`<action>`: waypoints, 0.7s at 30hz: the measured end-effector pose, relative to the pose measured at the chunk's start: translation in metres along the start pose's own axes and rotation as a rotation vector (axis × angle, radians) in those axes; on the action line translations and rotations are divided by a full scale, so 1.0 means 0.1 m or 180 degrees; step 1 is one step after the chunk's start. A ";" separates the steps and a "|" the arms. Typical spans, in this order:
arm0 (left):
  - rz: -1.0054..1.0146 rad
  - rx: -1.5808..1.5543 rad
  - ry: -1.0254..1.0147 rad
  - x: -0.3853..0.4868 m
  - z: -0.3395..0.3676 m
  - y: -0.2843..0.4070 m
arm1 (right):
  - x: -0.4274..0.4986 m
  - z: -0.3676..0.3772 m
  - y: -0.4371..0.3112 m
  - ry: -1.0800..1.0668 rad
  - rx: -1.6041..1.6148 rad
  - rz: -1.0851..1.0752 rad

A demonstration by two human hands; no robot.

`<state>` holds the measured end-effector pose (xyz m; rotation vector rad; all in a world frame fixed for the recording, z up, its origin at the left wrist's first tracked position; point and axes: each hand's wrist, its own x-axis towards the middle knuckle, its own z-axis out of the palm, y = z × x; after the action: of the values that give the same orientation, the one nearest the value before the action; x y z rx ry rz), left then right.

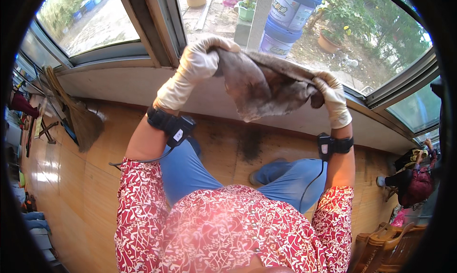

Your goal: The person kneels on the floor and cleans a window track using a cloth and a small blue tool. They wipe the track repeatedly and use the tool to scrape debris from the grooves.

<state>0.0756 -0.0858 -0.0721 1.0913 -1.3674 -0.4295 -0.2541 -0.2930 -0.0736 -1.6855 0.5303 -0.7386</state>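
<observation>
A grey-brown, stained cloth (pixel 264 83) hangs stretched between both hands, in front of the low wall and the window. My left hand (pixel 194 67), in a pale glove, grips its upper left corner near the window frame. The other end is pinched in my right hand (pixel 330 94), gloved the same way, and part of the cloth bunches below those fingers. Black straps with small cabled devices sit on both forearms. Dark dirt (pixel 251 144) lies on the tiled floor below the cloth, by the foot of the wall.
A broom (pixel 84 123) leans at the left wall. Window frames (pixel 389 90) and a sill run across the front. Outside stand stacked buckets (pixel 285 19) and potted plants (pixel 328 40). A wooden chair (pixel 389 248) is at lower right; another person (pixel 416 180) sits at far right.
</observation>
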 end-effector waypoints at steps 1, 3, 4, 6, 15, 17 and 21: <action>0.0402 0.0023 -0.0003 0.10 -0.06 0.04 | 0.07 -0.06 -0.08 0.0018 -0.0169 -0.0004; 0.0509 -0.0675 0.0183 0.25 -0.10 0.04 | 0.24 -0.13 -0.15 0.0025 0.0015 -0.0409; 0.0706 -0.0141 0.0324 0.31 -0.13 0.02 | 0.30 -0.17 -0.14 0.0101 -0.0113 -0.0384; 0.0741 0.0717 0.0177 0.37 -0.17 -0.06 | 0.38 -0.23 -0.07 0.0143 -0.0350 -0.0268; 0.0033 0.2914 -0.0418 0.15 -0.20 -0.36 | 0.33 -0.24 0.29 0.0359 -0.2691 -0.1085; 0.0007 0.2757 -0.0371 0.14 -0.20 -0.21 | 0.25 -0.21 0.15 0.0642 -0.3395 -0.1586; -0.0048 0.3036 0.0071 0.14 -0.04 0.06 | 0.08 0.04 -0.03 0.0749 -0.3470 -0.2060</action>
<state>0.0801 -0.0929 -0.0585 1.8574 -1.5733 0.2806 -0.2456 -0.2955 -0.0698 -2.8791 0.5982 -1.2443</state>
